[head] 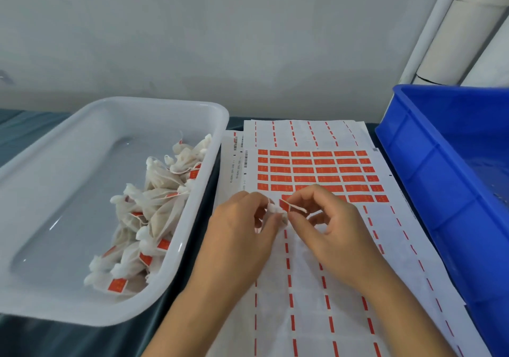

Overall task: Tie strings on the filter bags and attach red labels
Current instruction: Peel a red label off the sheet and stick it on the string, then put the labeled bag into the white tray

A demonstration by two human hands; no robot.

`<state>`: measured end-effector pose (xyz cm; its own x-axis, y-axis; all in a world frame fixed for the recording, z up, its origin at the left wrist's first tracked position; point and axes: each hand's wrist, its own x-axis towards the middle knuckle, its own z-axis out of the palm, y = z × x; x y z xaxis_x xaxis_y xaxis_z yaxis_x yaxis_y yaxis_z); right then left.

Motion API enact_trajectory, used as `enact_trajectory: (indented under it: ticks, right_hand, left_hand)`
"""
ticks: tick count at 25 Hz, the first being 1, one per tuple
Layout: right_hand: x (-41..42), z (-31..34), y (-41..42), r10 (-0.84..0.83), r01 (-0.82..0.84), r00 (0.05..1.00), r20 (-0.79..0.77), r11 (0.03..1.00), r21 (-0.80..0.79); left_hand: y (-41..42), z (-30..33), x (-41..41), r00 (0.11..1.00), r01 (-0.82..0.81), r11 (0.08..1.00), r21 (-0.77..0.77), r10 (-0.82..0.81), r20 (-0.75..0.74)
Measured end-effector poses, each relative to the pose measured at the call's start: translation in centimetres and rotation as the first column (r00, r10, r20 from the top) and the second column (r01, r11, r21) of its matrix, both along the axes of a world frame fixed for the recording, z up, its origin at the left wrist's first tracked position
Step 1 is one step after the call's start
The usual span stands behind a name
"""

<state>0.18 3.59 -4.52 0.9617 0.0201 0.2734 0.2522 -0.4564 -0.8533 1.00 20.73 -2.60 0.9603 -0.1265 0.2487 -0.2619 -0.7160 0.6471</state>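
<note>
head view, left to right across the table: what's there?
white tray → pile of labelled filter bags inside it → left hand → red label pinched between the hands → right hand → blue crate

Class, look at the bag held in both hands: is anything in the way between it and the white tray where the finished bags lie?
Nothing visible blocks it. The bag is held above the label sheet by the left hand and right hand. The tray lies just left, its near rim low and its top open, with the finished bags piled along its right side.
</note>
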Motion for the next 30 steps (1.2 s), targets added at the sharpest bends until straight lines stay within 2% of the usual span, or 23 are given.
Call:
enact_trajectory:
  ticks: [5,8,11,14,17,19,20,23,25,27,30]
  right_hand:
    - [0.7,4.4,3.2,0.132,-0.127,0.990,0.052,0.989,-0.078]
    - [3.2,7.6,5.9,0.235,-0.237,0.963,0.134,0.972,-0.004]
    - [7.0,8.8,9.0,0.260,-0.265,0.959,0.115,0.964,0.031]
    - [10.3,7.9,11.4,0.262,-0.260,0.965,0.006,0.960,-0.101]
    - [12.3,6.2,12.7,0.199,-0.208,0.978,-0.059,0.919,-0.334]
    - [13.0,5.2,13.0,0.123,-0.109,0.992,-0.003,0.865,-0.490]
    - [13.0,4.8,13.1,0.093,-0.058,0.995,0.043,0.854,-0.517]
    - [12.6,4.4,12.7,0.057,0.039,0.981,0.184,0.876,-0.482]
    - [12.0,4.7,11.9,0.045,0.070,0.970,0.239,0.890,-0.451]
    - [11.2,5.4,10.4,0.027,0.099,0.961,0.274,0.895,-0.434]
    - [9.3,6.0,6.6,-0.038,0.165,0.963,0.266,0.864,-0.476]
  left_hand:
    - [2.4,4.3,-1.0,0.969,-0.047,0.993,0.104,0.020,0.247]
    - [5.3,7.7,1.4,0.936,-0.116,0.988,0.107,0.073,0.345]
    - [7.8,10.0,5.4,0.941,-0.159,0.974,0.162,0.100,0.324]
    - [9.9,9.9,9.7,0.955,-0.215,0.949,0.232,0.156,0.251]
    - [10.7,7.9,12.1,0.972,-0.213,0.940,0.266,0.177,0.151]
    - [10.6,6.0,12.5,0.988,-0.152,0.941,0.304,0.143,0.052]
    - [10.6,5.1,12.6,0.992,-0.128,0.940,0.317,0.127,0.024]
    - [10.8,4.3,12.4,0.993,-0.114,0.942,0.316,0.112,0.023]
    - [10.5,4.8,12.2,0.992,-0.125,0.922,0.366,0.106,0.070]
    - [9.6,5.7,11.8,0.984,-0.159,0.882,0.443,0.104,0.145]
    - [6.0,7.4,10.0,0.965,-0.126,0.910,0.395,0.019,0.263]
